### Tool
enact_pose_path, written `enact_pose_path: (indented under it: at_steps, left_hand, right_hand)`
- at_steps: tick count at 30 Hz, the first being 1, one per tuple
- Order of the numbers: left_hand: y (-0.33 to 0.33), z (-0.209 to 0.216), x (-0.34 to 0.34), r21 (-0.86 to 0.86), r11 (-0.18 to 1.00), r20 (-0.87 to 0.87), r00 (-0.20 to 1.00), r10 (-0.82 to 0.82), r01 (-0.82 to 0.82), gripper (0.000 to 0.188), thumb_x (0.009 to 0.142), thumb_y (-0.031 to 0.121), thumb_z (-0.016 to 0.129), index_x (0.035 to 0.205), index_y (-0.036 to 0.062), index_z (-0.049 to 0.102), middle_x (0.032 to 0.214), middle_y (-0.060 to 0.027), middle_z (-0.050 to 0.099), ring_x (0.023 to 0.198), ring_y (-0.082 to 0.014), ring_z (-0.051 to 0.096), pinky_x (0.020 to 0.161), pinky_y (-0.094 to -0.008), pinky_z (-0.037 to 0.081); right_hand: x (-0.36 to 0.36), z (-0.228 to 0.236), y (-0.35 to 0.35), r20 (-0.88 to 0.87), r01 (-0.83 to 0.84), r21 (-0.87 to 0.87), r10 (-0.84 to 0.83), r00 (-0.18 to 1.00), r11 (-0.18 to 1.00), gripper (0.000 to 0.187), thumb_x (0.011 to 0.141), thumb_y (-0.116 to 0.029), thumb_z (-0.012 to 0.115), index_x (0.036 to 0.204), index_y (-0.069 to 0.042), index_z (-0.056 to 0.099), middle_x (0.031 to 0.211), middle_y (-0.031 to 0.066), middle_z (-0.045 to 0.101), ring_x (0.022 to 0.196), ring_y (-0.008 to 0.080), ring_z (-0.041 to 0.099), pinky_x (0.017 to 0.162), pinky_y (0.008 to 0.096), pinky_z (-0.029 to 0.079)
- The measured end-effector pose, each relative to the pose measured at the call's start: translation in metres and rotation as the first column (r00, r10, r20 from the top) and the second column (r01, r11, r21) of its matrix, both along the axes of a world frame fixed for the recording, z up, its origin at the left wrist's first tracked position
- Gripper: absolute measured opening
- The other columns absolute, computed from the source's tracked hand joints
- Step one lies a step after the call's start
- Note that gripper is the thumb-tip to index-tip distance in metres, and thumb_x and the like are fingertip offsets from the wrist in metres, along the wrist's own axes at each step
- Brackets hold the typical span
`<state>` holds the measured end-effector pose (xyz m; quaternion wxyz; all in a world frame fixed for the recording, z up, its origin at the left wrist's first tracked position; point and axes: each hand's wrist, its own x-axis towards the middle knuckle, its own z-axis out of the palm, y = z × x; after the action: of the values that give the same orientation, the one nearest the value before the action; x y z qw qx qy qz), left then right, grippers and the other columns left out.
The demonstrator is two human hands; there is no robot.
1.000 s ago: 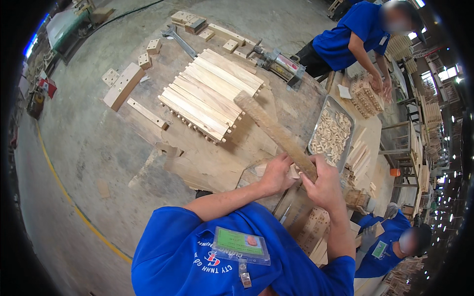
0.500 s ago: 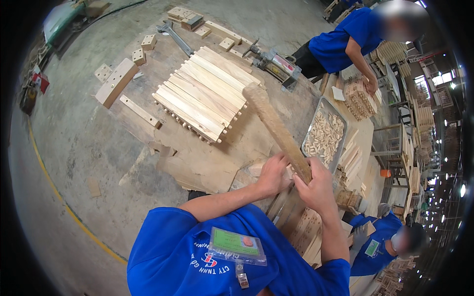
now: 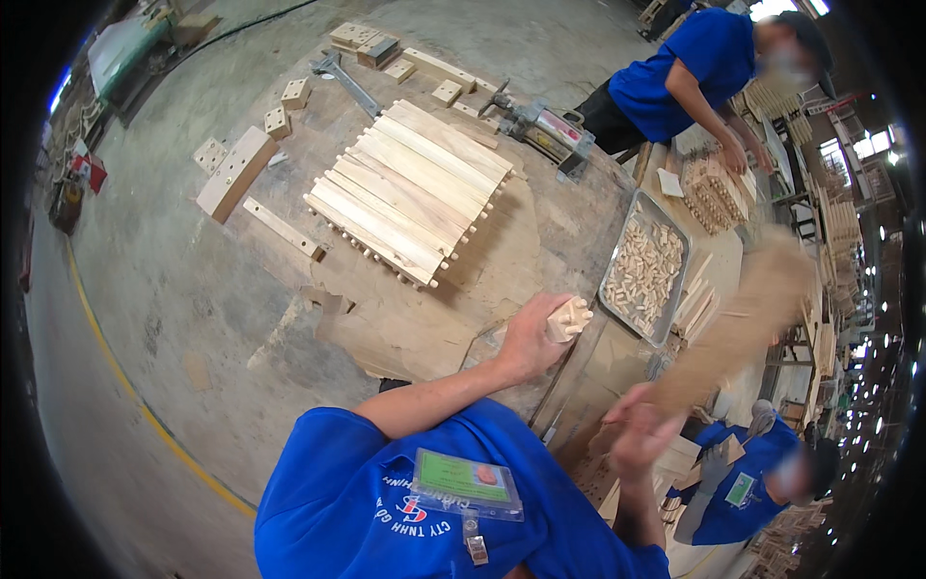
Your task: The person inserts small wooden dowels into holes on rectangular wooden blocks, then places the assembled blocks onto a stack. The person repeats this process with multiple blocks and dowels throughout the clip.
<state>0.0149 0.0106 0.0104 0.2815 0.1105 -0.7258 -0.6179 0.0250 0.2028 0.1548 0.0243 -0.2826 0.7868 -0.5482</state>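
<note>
My left hand (image 3: 528, 338) grips a small pale wooden block (image 3: 567, 318) with pegs sticking from it, held over the worn work surface (image 3: 405, 318). My right hand (image 3: 637, 429) is closed around the lower end of a long wooden slat (image 3: 743, 323), which is blurred and points up to the right, over a stack of wood. A panel of several joined slats (image 3: 410, 188) with dowels along its near edge lies farther out on the floor. A metal tray of wooden dowels (image 3: 644, 265) sits just right of my left hand.
Loose wooden blocks (image 3: 236, 174) and a strip (image 3: 283, 229) lie left of the panel. A clamp tool (image 3: 540, 125) lies beyond it. One person in blue (image 3: 694, 77) works at a bench top right; another person in blue (image 3: 762, 482) sits lower right.
The long slat has swung from pointing up-left over the panel to pointing up-right. My left hand has let go of it and now holds the small pegged block.
</note>
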Motion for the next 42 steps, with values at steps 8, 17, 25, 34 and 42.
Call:
enact_pose_path:
  at_steps: [8,17,25,34,42]
  left_hand:
    - [-0.002,-0.002,0.002,0.007,0.999,-0.013,0.999,-0.039,0.039,0.052,0.079,0.009,0.090,0.127,0.0071,0.069,0.110,-0.0137,0.071,0.100,-0.0341,0.071,0.086,-0.0406,0.057]
    - [0.009,-0.010,-0.001,0.205,0.968,-0.088,0.988,-0.129,0.144,0.049,0.082,0.013,0.088,0.126,0.0073,0.068,0.110,-0.0154,0.070,0.101,-0.0359,0.070,0.087,-0.0418,0.056]
    - [-0.007,0.003,0.006,-0.033,0.996,-0.003,0.997,-0.077,0.077,0.048,0.081,0.009,0.088,0.125,0.0071,0.069,0.112,-0.0138,0.071,0.100,-0.0325,0.072,0.086,-0.0396,0.057]
    - [-0.007,0.001,0.011,0.014,0.996,-0.025,0.996,-0.085,0.086,0.048,0.081,0.009,0.088,0.125,0.0069,0.069,0.113,-0.0135,0.071,0.101,-0.0321,0.072,0.088,-0.0386,0.057]
    - [-0.008,-0.002,0.007,-0.049,0.992,-0.067,0.990,-0.124,0.120,0.050,0.082,0.012,0.089,0.127,0.0081,0.069,0.111,-0.0137,0.070,0.101,-0.0328,0.071,0.088,-0.0390,0.056]
  right_hand:
    - [0.008,0.053,-0.003,0.218,0.142,0.064,-0.152,0.964,0.988,0.039,0.103,-0.033,0.070,0.114,0.001,0.055,0.082,0.0185,0.060,0.063,0.0299,0.063,0.062,0.0402,0.053]
    - [0.001,0.009,0.026,-0.092,-0.062,0.682,0.169,0.981,0.729,0.034,0.100,-0.030,0.070,0.106,0.001,0.058,0.079,0.0151,0.060,0.063,0.0248,0.063,0.064,0.0373,0.054]
    - [0.002,0.049,0.031,-0.092,-0.017,0.091,0.026,0.995,0.996,0.031,0.104,-0.028,0.064,0.112,0.000,0.053,0.080,0.0089,0.060,0.063,0.0237,0.060,0.060,0.0370,0.049]
    - [0.001,0.093,0.024,0.200,0.030,0.416,-0.124,0.972,0.909,0.041,0.109,-0.038,0.063,0.119,0.000,0.050,0.085,0.0063,0.059,0.066,0.0144,0.061,0.061,0.0308,0.052]
    - [-0.004,0.034,0.045,0.104,-0.060,0.789,-0.037,0.994,0.612,0.041,0.101,-0.031,0.071,0.116,0.002,0.053,0.077,0.0261,0.061,0.073,0.0526,0.064,0.068,0.0539,0.051]
